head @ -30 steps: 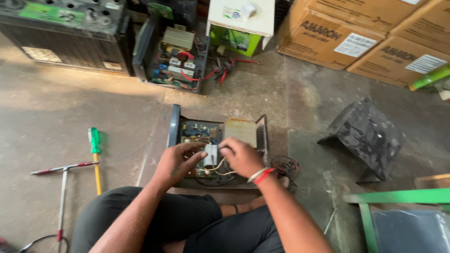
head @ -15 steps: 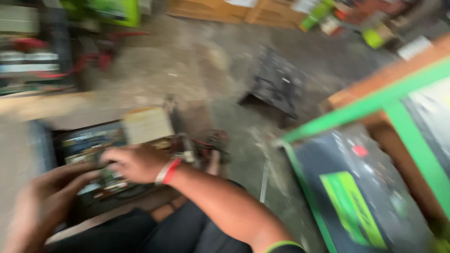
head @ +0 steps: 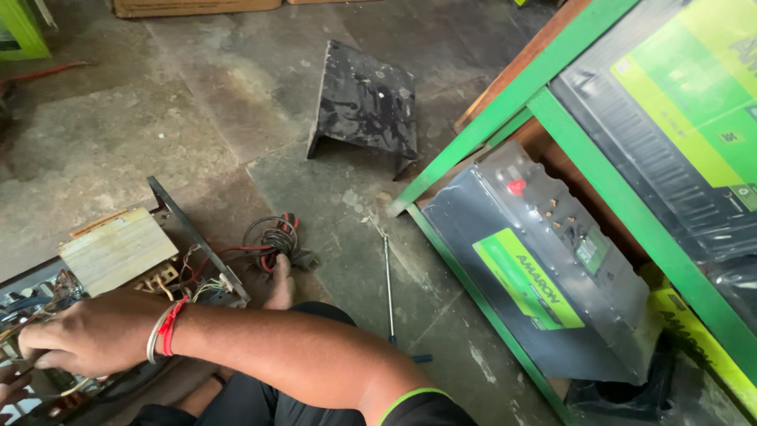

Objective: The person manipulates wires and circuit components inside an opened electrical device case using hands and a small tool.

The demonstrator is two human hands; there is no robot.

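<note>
An open metal chassis lies on the floor at the left, holding a beige block-shaped transformer and loose wires. My right hand, with a red and a silver band at the wrist, rests inside it, fingers curled over the parts at the frame's left edge. I cannot see what the fingers grip. Only a sliver of my left hand shows at the bottom left corner, beside the right hand's fingertips.
A coiled black and red cable lies by the chassis, near my foot. A long thin screwdriver lies on the concrete. A bent black metal cover stands farther off. A green rack with large grey batteries fills the right.
The view has swung to the right, bringing the green rack and its batteries into sight. Both hands stay at the open chassis, which now sits at the left edge.
</note>
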